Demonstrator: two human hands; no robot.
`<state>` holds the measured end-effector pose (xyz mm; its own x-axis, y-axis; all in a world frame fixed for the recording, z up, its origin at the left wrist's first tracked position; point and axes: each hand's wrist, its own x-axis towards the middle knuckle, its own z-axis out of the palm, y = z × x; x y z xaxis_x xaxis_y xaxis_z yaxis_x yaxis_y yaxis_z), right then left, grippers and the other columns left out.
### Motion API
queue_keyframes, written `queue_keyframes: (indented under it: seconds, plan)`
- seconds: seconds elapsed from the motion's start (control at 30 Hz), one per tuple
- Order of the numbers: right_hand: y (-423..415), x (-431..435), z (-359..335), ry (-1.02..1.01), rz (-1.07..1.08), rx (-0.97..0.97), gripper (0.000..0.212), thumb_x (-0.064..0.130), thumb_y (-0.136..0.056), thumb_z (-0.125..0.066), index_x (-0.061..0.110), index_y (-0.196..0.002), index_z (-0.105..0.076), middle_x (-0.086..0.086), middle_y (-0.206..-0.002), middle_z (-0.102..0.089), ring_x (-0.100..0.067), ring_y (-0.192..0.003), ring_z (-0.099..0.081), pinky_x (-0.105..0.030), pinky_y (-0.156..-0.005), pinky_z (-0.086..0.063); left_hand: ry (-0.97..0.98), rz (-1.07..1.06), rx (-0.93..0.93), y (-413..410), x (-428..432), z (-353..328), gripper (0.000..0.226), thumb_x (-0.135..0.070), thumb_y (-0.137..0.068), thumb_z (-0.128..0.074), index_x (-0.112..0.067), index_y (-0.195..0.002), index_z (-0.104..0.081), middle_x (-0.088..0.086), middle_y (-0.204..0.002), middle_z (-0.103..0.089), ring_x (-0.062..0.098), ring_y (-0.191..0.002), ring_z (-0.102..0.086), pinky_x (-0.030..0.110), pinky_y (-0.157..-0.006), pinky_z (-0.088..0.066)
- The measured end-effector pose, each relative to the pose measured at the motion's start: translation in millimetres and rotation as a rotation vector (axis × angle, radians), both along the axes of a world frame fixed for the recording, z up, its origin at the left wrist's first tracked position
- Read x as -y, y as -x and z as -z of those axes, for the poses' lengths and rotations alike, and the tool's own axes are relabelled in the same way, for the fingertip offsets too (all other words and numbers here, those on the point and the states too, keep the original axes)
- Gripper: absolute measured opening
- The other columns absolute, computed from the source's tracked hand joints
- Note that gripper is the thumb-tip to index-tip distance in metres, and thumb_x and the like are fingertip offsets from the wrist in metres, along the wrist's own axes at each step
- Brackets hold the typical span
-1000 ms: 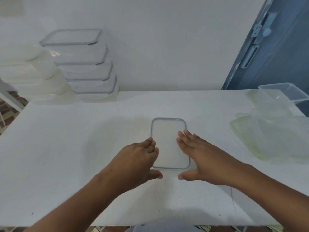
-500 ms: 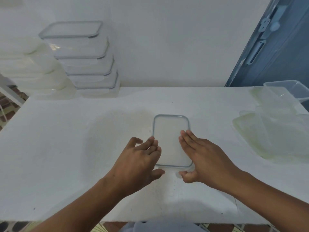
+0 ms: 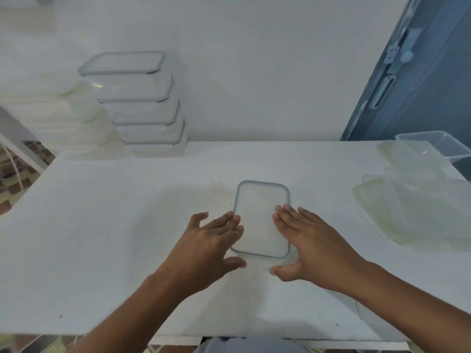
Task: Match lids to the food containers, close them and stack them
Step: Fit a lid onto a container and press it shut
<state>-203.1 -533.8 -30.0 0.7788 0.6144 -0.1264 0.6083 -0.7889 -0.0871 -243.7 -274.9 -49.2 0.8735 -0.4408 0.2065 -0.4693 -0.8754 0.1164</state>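
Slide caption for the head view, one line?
Open left hand and right hand at the sides of a blue-rimmed lid on the table; closed stack back left, loose lids at right.

White table (image 3: 102,225) against white wall (image 3: 254,72), blue door (image 3: 423,103) beside.

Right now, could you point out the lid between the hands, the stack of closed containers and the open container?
lid (image 3: 260,217): head view, its clear middle.
stack (image 3: 142,113): head view, a middle container's side.
open container (image 3: 438,146): head view, its inner wall.
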Motion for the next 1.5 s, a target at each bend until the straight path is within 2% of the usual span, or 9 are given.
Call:
queue_keyframes:
  seconds: [0.27, 0.4, 0.6, 0.7, 0.8, 0.93, 1.07, 1.3, 1.5]
  plan:
    - [29, -8, 8, -0.064, -0.077, 0.111, 0.091, 0.083, -0.082, -0.042, 0.013, -0.135, -0.062, -0.003, -0.148, -0.053, -0.016, -0.146, -0.035, -0.044, -0.114, -0.018, 0.074, 0.1, 0.062, -18, -53, -3, 0.051, -0.026, -0.069, -0.095, -0.027, -0.117, -0.076, -0.014, -0.131, -0.068, 0.008, -0.128, -0.059, 0.047, -0.097, -0.051]
    - [50, -33, 19, -0.134, 0.053, 0.115, 0.073, 0.063, -0.088, -0.047, 0.009, -0.136, -0.061, -0.011, -0.146, -0.054, -0.021, -0.142, -0.043, -0.043, -0.113, -0.021, 0.247, 0.039, 0.084, -32, -63, 10, 0.047, -0.009, -0.079, -0.087, -0.024, -0.122, -0.076, -0.01, -0.133, -0.066, 0.006, -0.118, -0.065, 0.024, -0.095, -0.047]
    - [69, -63, 10, -0.27, 0.105, 0.033, 0.063, 0.048, -0.096, -0.04, 0.015, -0.148, -0.048, -0.003, -0.159, -0.034, -0.014, -0.149, -0.028, -0.028, -0.118, -0.012, 0.34, -0.108, 0.155, -36, -47, 23, 0.055, 0.005, -0.084, -0.057, -0.02, -0.131, -0.071, -0.006, -0.143, -0.059, 0.01, -0.115, -0.068, 0.033, -0.085, -0.056]
    - [60, -53, -3, -0.549, 0.116, -0.124, 0.058, 0.049, -0.097, -0.04, 0.026, -0.15, -0.045, 0.016, -0.158, -0.031, 0.007, -0.147, -0.016, -0.018, -0.122, -0.006, 0.544, -0.333, -0.042, -31, -37, 10, 0.07, 0.015, -0.082, -0.05, -0.028, -0.135, -0.068, -0.017, -0.144, -0.056, -0.002, -0.122, -0.058, 0.01, -0.101, -0.045]
    - [36, -33, -4, -0.94, 0.392, 0.053, 0.036, 0.037, -0.093, -0.063, 0.027, -0.127, -0.068, 0.015, -0.136, -0.058, -0.003, -0.125, -0.055, -0.026, -0.111, -0.039, 0.872, -0.586, -0.208, -27, -31, 6, 0.053, -0.005, -0.084, -0.059, -0.03, -0.13, -0.069, -0.017, -0.13, -0.069, 0.001, -0.112, -0.068, 0.02, -0.102, -0.05]
    - [-10, -14, 8, -0.874, 0.78, -0.217, 0.037, 0.045, -0.098, -0.052, 0.022, -0.125, -0.062, 0.004, -0.121, -0.063, -0.015, -0.101, -0.059, -0.03, -0.088, -0.043, 0.946, -0.751, -0.33, -27, -19, 9, 0.047, -0.055, -0.085, -0.068, -0.028, -0.123, -0.07, -0.01, -0.102, -0.076, 0.012, -0.097, -0.071, 0.04, -0.092, -0.056]
    - [-20, -20, 24, -0.759, 0.82, -0.377, 0.053, 0.057, -0.1, -0.037, 0.012, -0.076, -0.048, -0.005, -0.076, -0.06, -0.026, -0.078, -0.059, -0.036, -0.073, -0.043, 0.736, -0.777, -0.391, -30, -6, 14, 0.043, -0.059, -0.099, -0.05, -0.021, -0.091, -0.067, -0.007, -0.082, -0.067, 0.022, -0.088, -0.064, 0.035, -0.072, -0.043]
    - [-29, -18, 25, -0.723, 0.866, -0.475, 0.063, 0.068, -0.097, -0.03, 0.018, -0.083, -0.066, -0.004, -0.083, -0.069, -0.025, -0.082, -0.064, -0.037, -0.083, -0.052, 0.825, -0.8, -0.396, -27, -5, 19, 0.065, -0.063, -0.101, -0.039, -0.005, -0.08, -0.057, 0.005, -0.072, -0.064, 0.034, -0.072, -0.064, 0.049, -0.07, -0.055]
    - [-33, -27, -13, -0.902, 0.854, -0.548, 0.068, 0.066, -0.099, -0.028, 0.015, -0.06, -0.049, -0.005, -0.05, -0.053, -0.018, -0.045, -0.047, -0.028, -0.054, -0.037, 1.081, -0.814, -0.238, -28, -9, -18, 0.059, -0.053, -0.098, -0.059, -0.004, -0.067, -0.048, -0.002, -0.054, -0.047, 0.018, -0.051, -0.044, 0.033, -0.054, -0.036]
